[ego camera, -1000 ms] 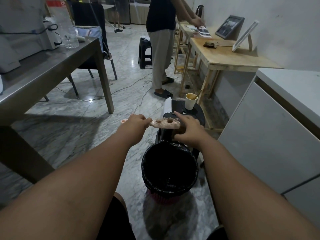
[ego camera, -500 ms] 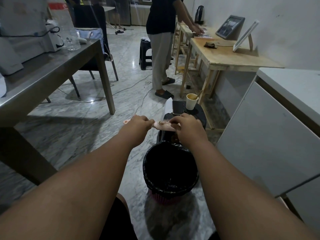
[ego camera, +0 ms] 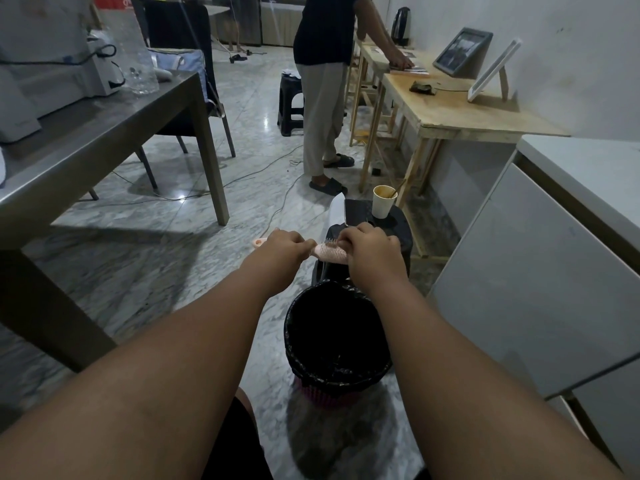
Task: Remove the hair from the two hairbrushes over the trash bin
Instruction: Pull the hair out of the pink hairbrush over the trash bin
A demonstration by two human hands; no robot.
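A pink hairbrush [ego camera: 329, 251] is held level, bristles up, just beyond the far rim of the trash bin [ego camera: 381, 370], which has a black liner and a pink base. My left hand [ego camera: 282, 251] is closed around the brush's handle, whose end sticks out to the left. My right hand [ego camera: 372, 251] covers the right part of the brush head, fingers curled onto the bristles. Whether hair is pinched there is hidden. A white object [ego camera: 336, 211], possibly the second brush, lies on the black stool [ego camera: 403, 233] behind.
A paper cup [ego camera: 383, 201] stands on the stool. A steel table [ego camera: 86, 140] is at left, a white cabinet [ego camera: 540, 271] at right, a wooden table [ego camera: 460, 112] behind. A person [ego camera: 322, 88] stands at it. Cables run across the marble floor.
My right hand has slid leftward over the brush head, covering more of the bristles. The left hand keeps its hold on the handle; the view shifted slightly.
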